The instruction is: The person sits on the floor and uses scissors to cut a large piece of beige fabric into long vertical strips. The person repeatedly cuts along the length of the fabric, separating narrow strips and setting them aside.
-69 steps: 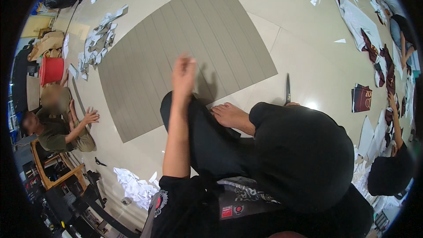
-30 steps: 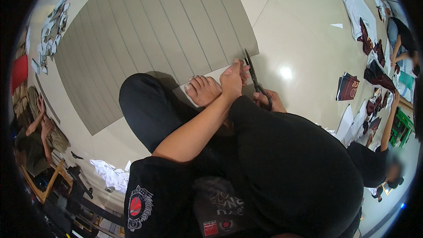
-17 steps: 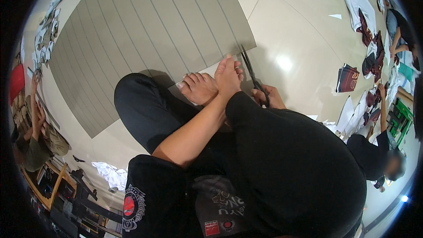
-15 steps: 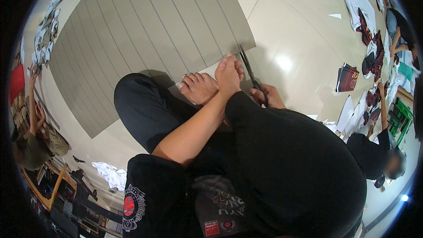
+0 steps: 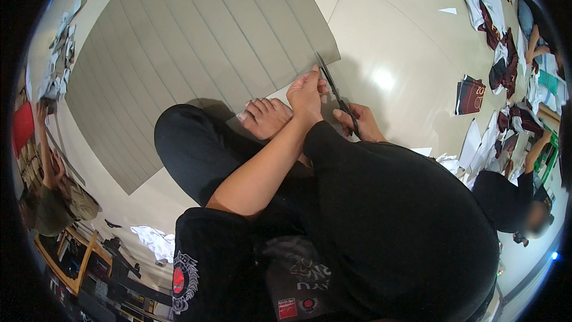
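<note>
One scissors point(image 5: 336, 95), one grey sheet point(image 5: 196, 53) (two hands point(image 5: 305, 92)).

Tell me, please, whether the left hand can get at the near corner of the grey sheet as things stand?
Probably yes: the left hand already rests at the grey sheet corner, beside the scissors held in the right hand; nothing lies between.

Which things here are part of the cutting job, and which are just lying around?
In use: grey ridged sheet; black scissors in right hand; left hand pinching the sheet's edge.

Lying about: dark red booklet; white paper scraps; paper pile.
</note>
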A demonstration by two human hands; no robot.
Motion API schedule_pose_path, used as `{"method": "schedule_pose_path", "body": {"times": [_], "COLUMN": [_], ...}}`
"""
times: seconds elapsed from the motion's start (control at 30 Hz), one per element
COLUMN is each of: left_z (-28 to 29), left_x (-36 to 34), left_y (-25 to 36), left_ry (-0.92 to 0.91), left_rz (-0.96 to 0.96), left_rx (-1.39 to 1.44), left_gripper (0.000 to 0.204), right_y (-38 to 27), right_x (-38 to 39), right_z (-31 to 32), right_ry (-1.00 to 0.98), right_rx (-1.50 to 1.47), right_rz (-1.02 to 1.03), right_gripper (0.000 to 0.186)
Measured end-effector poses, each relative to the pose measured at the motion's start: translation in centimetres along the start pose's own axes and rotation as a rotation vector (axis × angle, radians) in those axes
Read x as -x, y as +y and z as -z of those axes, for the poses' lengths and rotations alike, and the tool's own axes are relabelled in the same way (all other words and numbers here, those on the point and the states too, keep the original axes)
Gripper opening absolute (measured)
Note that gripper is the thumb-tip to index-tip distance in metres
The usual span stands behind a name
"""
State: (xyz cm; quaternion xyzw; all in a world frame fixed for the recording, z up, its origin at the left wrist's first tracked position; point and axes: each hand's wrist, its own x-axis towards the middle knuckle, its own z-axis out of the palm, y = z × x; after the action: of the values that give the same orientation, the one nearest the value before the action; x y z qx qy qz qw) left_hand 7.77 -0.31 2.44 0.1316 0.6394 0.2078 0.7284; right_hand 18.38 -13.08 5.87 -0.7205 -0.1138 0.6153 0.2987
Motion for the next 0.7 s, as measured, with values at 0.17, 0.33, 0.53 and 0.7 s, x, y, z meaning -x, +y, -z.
{"method": "schedule_pose_path", "body": {"times": [0.17, 0.33, 0.53, 0.7], "left_z": [0.2, 0.4, 0.5, 0.4], "left_x": [-0.4, -0.9, -1.1, -1.1], "left_y": [-0.4, -1.0, -1.2, -1.2], "left_ry": [-0.016, -0.021, -0.036, -0.030], "left_rz": [-0.021, -0.046, -0.064, -0.062], "left_rx": [0.005, -0.006, 0.002, -0.002], "left_gripper": [0.030, 0.031, 0.032, 0.032], "right_y": [0.0, 0.2, 0.2, 0.2], "right_x": [-0.3, -0.7, -0.9, -1.0], "right_z": [-0.3, -0.7, -0.5, -0.5], "right_ry": [0.019, 0.011, 0.020, 0.039], "right_rx": [0.002, -0.045, -0.017, -0.014], "right_rz": [-0.014, -0.008, -0.015, -0.014], "right_gripper": [0.043, 0.043, 0.045, 0.045]}}
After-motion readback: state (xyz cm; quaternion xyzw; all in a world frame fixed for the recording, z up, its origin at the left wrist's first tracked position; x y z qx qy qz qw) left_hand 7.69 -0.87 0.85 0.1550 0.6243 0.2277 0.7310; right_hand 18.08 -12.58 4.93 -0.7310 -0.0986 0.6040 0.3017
